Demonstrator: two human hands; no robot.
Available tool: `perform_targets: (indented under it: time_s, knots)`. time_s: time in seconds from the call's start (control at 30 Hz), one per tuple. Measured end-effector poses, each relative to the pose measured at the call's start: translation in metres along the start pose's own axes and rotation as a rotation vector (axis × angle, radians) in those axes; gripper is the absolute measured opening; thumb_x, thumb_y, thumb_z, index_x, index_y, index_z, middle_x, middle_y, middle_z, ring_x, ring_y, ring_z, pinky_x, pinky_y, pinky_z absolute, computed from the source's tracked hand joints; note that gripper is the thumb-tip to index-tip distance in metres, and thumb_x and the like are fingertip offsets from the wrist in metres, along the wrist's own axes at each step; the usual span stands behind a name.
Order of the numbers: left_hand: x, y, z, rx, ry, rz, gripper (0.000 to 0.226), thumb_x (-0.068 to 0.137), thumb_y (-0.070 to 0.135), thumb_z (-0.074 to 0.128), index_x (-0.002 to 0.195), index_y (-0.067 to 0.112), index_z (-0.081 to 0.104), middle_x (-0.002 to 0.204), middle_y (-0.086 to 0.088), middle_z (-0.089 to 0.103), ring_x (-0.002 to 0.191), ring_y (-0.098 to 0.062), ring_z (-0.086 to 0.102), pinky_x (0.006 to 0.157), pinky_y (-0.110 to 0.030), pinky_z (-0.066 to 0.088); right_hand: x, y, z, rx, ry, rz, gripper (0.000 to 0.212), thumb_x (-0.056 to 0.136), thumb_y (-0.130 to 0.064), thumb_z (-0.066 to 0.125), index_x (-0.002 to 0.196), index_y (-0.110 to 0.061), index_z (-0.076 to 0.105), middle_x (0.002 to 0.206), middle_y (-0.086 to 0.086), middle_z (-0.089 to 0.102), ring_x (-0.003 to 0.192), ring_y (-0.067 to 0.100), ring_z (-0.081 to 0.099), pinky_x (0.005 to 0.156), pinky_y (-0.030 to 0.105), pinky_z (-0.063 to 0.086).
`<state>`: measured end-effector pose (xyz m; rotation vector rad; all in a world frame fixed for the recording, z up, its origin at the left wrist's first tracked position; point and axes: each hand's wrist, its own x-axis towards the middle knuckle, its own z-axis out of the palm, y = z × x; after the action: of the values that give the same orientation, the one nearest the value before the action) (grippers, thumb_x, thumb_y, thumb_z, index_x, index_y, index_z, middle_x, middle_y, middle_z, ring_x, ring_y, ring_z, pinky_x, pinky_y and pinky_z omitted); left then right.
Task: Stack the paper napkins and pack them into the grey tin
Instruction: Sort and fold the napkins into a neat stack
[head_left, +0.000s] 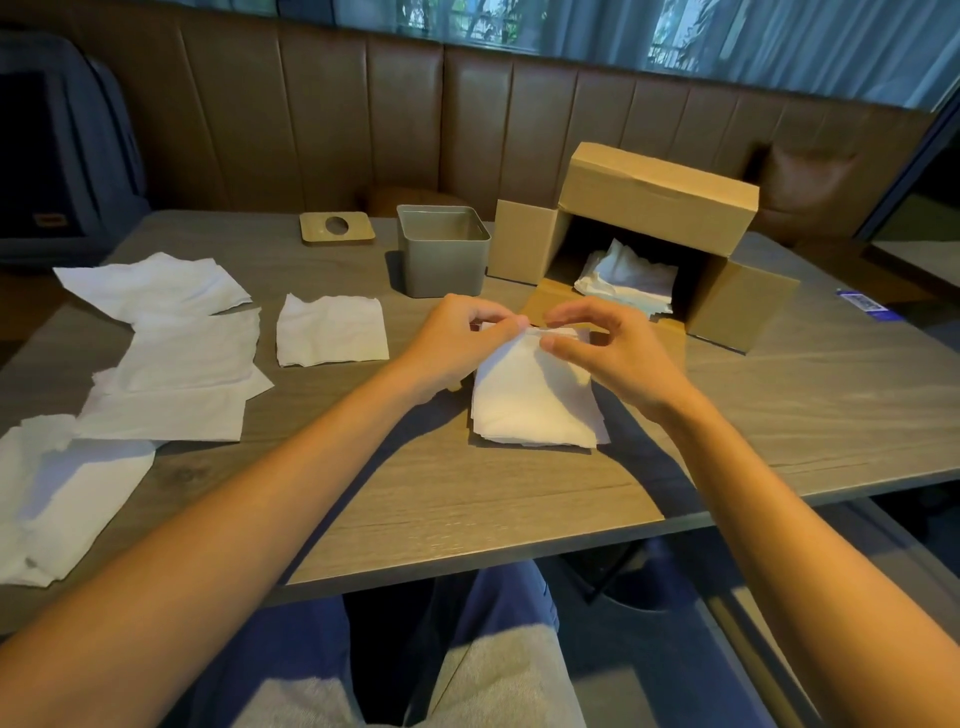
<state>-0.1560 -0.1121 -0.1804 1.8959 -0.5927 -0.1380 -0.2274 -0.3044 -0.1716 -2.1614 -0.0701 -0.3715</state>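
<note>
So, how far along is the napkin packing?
Done: a small stack lies on the table. In hand: left hand and right hand pinch the far edge of its top napkin. Left: loose napkins at the left, more in the box, and the tin shows nothing inside.

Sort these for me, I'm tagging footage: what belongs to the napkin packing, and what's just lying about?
Job: stack, pinched by left hand and right hand; loose napkins; tin; lid; box of napkins.
Lying about: blue card; bag.
</note>
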Motion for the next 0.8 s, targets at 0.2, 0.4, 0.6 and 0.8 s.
perform_targets:
  time_s: [0.2,0.4,0.6,0.8]
  knots:
    - [-0.001,-0.001,-0.001,-0.025,0.008,-0.035,0.024,0.097,0.038,0.061,0.109,0.023,0.076,0.106,0.008,0.070,0.101,-0.015,0.065,0.088,-0.034,0.058,0.002,-0.003,0.004,-0.040,0.046,0.030,0.011,0.097,-0.029,0.063,0.100,-0.024,0.072,0.100,-0.007,0.068,0.097,0.014,0.063,0.081,0.026,0.056]
    - [-0.001,-0.002,-0.007,-0.027,0.066,-0.030,0.025,0.099,0.032,0.059,0.111,0.018,0.075,0.105,0.005,0.071,0.096,-0.013,0.067,0.087,-0.036,0.059,0.004,-0.002,-0.003,-0.038,0.085,0.080,0.018,0.100,-0.026,0.058,0.103,-0.016,0.072,0.092,-0.006,0.070,0.078,0.003,0.066,0.060,0.010,0.051]
    - [-0.001,0.000,-0.005,-0.105,0.058,-0.089,0.024,0.099,0.035,0.058,0.111,0.022,0.074,0.105,0.006,0.069,0.096,-0.014,0.067,0.078,-0.025,0.059,0.003,-0.005,-0.005,-0.138,0.002,-0.040,0.015,0.090,-0.030,0.072,0.103,-0.023,0.069,0.098,-0.016,0.066,0.090,0.003,0.065,0.072,0.016,0.057]
    - [-0.001,0.004,-0.007,-0.026,0.032,-0.047,0.023,0.101,0.037,0.054,0.107,0.023,0.071,0.105,0.005,0.066,0.099,-0.014,0.064,0.081,-0.024,0.057,0.006,-0.010,-0.002,-0.069,0.025,-0.063,0.009,0.095,-0.024,0.065,0.100,-0.025,0.073,0.095,-0.012,0.068,0.092,0.008,0.067,0.072,0.016,0.058]
